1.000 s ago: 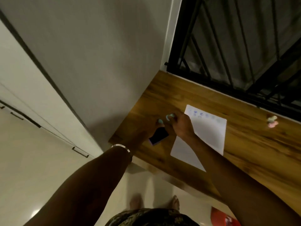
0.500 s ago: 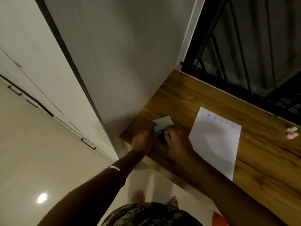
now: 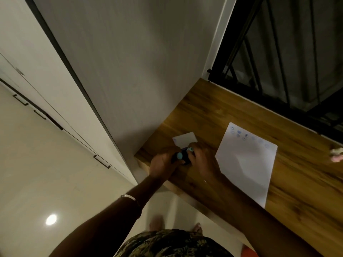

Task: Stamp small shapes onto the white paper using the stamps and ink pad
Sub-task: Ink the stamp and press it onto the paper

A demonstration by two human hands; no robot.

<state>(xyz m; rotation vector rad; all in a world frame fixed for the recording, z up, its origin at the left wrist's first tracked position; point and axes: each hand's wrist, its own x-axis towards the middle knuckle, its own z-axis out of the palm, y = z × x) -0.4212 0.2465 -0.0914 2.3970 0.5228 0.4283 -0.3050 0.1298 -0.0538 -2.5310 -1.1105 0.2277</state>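
A small dark ink pad [image 3: 182, 158] lies near the left corner of the wooden table [image 3: 213, 112], gripped from both sides. My left hand [image 3: 162, 164] holds its left end and my right hand [image 3: 203, 160] closes on its right end. Teal spots show at the fingertips over the pad; I cannot tell whether they are nails or a stamp. A small white flap or card [image 3: 185, 139] sticks up just behind the pad. The white paper [image 3: 246, 164] lies to the right of my hands, with a row of faint blue stamped shapes along its far edge.
Small pink and pale stamps [image 3: 336, 154] sit at the table's far right. A grey wall panel [image 3: 130, 71] borders the table on the left and a black window grille [image 3: 278, 52] runs behind it. My bare feet stand on the pale floor below the table edge.
My hands have moved left off the paper's edge to the table corner with the dark pad. The right hand has joined the left on it, and the white flap now shows behind.
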